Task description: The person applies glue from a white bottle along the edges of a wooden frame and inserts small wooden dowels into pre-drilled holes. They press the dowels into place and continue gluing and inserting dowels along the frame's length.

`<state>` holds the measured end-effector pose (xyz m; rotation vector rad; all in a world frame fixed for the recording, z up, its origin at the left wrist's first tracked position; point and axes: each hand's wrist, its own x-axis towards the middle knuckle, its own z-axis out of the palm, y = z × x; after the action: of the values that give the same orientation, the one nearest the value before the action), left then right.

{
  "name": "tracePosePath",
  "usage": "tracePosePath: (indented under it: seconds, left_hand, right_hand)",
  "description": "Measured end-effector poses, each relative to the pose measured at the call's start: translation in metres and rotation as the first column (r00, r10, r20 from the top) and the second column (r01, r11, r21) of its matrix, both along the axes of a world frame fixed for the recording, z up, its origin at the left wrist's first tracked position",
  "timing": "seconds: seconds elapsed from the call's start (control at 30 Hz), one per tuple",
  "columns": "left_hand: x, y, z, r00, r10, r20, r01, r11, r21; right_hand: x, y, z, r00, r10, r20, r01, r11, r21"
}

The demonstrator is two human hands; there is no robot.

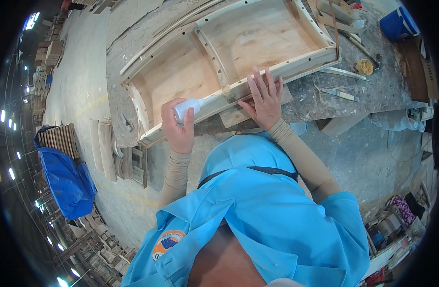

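My left hand (179, 133) is closed around a small white squeeze bottle (188, 109). The bottle is tilted on its side, its nozzle pointing right along the near rail of a wooden frame (301, 64). That frame is a shallow, curved piece with a plywood panel, a cross rib (211, 50) and several dark holes along its rails. My right hand (265, 106) lies with fingers stretched out over the near rail, just right of where the rib meets it. Whether the nozzle touches the wood I cannot tell.
Under the frame is a worn workbench (320, 103) with a wood block (231, 116). To the right are a tub of yellowish paste (364, 67), a flat-bladed tool (341, 94) and a blue bucket (398, 24). A blue tarp (66, 182) and stacked wood stand at the left.
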<state>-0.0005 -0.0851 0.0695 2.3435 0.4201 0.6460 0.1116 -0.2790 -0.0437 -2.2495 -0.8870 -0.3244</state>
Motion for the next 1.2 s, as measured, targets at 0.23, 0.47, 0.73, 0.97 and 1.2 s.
tracePosePath:
  seconds: [0.23, 0.47, 0.73, 0.97, 1.2]
  left_hand:
    - [0.001, -0.002, 0.001, 1.000, -0.010, 0.019, 0.009, 0.999, 0.035]
    - [0.004, -0.006, 0.001, 0.999, -0.036, 0.019, 0.034, 0.997, 0.068]
    - [0.006, -0.007, 0.002, 0.998, -0.056, 0.021, 0.052, 0.985, 0.162]
    - [0.004, -0.010, 0.004, 0.998, -0.064, 0.019, 0.058, 0.973, 0.224]
    - [0.006, -0.010, 0.003, 0.996, -0.087, 0.027, 0.079, 0.971, 0.224]
  right_hand:
    - [0.000, 0.000, 0.000, 1.000, -0.001, 0.007, 0.001, 1.000, 0.005]
    - [-0.001, -0.001, 0.004, 1.000, 0.001, -0.011, -0.001, 1.000, -0.008]
    - [0.000, -0.002, 0.003, 1.000, -0.002, 0.008, 0.002, 1.000, 0.001]
    - [0.000, -0.002, 0.004, 1.000, 0.000, 0.001, 0.000, 1.000, -0.014]
    - [0.000, -0.002, 0.005, 1.000, 0.009, 0.001, -0.009, 1.000, -0.010]
